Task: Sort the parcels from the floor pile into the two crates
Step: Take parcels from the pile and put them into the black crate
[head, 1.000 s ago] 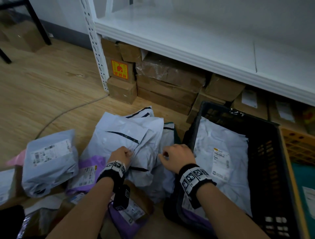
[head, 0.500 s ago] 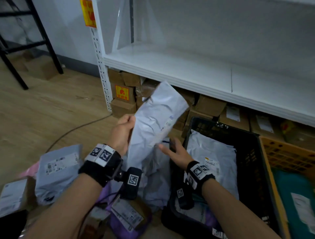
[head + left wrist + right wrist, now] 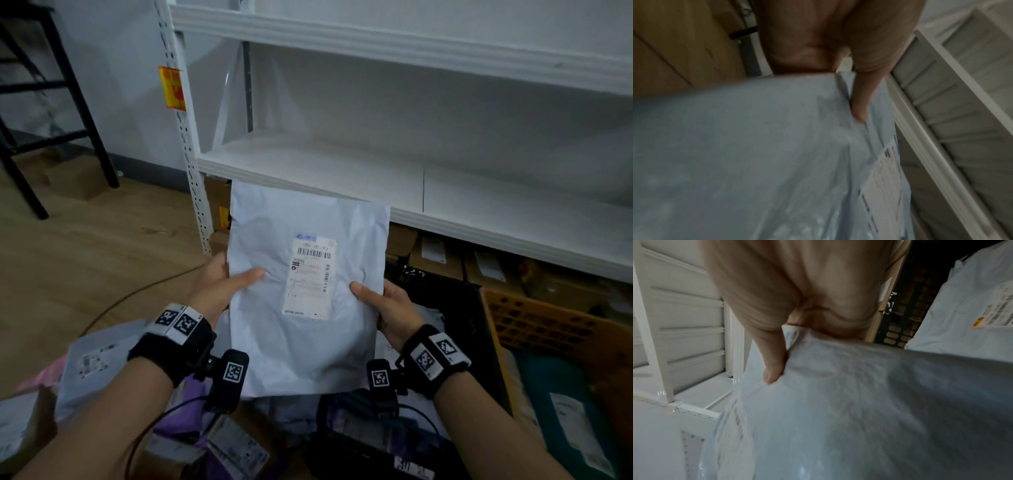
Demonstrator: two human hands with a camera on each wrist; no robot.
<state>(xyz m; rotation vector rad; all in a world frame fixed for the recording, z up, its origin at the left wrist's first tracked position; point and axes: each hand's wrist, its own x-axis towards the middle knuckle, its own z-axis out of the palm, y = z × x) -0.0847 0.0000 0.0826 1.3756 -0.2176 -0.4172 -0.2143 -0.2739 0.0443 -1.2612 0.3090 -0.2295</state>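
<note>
- A white shelf unit fills the head view from 10 to 2 o'clock, with cardboard boxes tucked under its lowest board.
- The black crate sits at 4 o'clock, a pale bag with a yellow-cornered label lying inside it; the orange crate stands just beside it, further toward 3 o'clock, with a teal parcel in it.
- The floor pile of grey, pink and purple bags spreads from 6 to 8 o'clock, below the forearms.
- The grey mailer bag is held upright at centre, its printed label facing the camera, above the pile and the black crate's near edge.
- The left hand grips its 9 o'clock edge, thumb across the front, fingers behind.
- The right hand grips the 3 o'clock edge likewise, thumb pressed on the front.
</note>
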